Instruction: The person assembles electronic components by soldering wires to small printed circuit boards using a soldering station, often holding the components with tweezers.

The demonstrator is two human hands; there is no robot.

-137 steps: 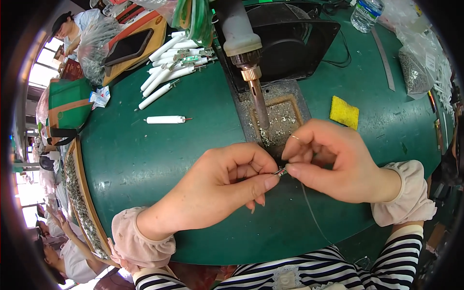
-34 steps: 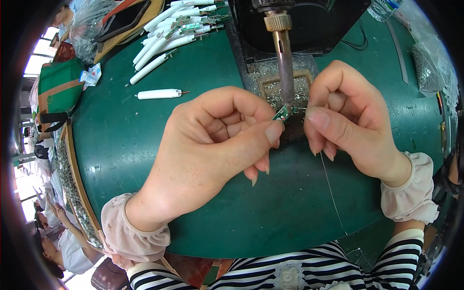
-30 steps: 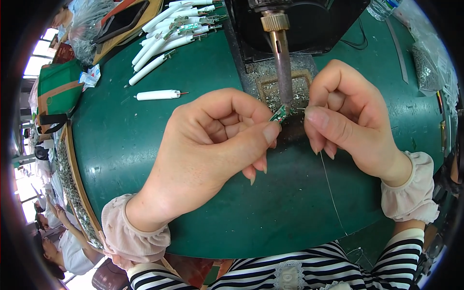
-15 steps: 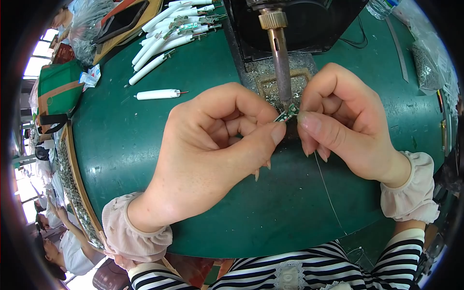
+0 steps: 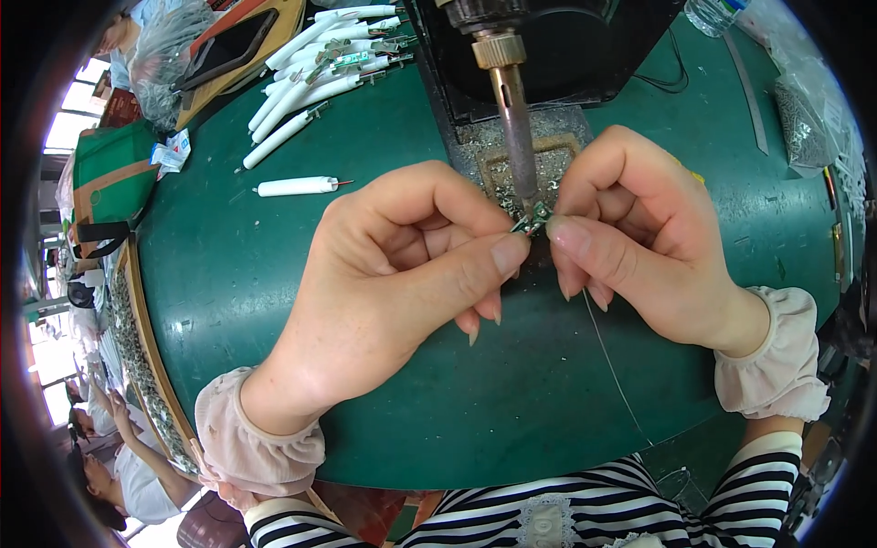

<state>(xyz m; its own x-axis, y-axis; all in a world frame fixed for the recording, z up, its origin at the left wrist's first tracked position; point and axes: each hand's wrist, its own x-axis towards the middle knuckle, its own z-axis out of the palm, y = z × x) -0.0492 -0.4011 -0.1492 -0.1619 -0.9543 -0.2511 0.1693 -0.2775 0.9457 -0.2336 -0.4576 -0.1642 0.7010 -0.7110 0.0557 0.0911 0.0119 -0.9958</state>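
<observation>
Between thumb and forefinger, my left hand (image 5: 393,265) pinches a small green circuit board (image 5: 523,225) under the tip of an upright soldering iron (image 5: 517,137). My right hand (image 5: 644,242) is closed in a pinch on a thin solder wire (image 5: 610,356), whose tail hangs down toward the front edge. The wire's end meets the board close to the iron's tip, though the fingertips partly hide the contact. Beyond my left hand, a single white tube (image 5: 297,186) with a short red lead lies on the green table (image 5: 438,393).
White tubes (image 5: 292,100) with small boards lie piled at the back left, near a phone (image 5: 228,50). A metal tray with solder scraps (image 5: 475,137) sits under the iron. At the right lies a bag of small metal parts (image 5: 804,128). Other people (image 5: 137,466) sit at far left.
The iron and the things on the table sit slightly further left in the picture. Both hands have shifted a little left with them, still holding the board and the wire at the tip.
</observation>
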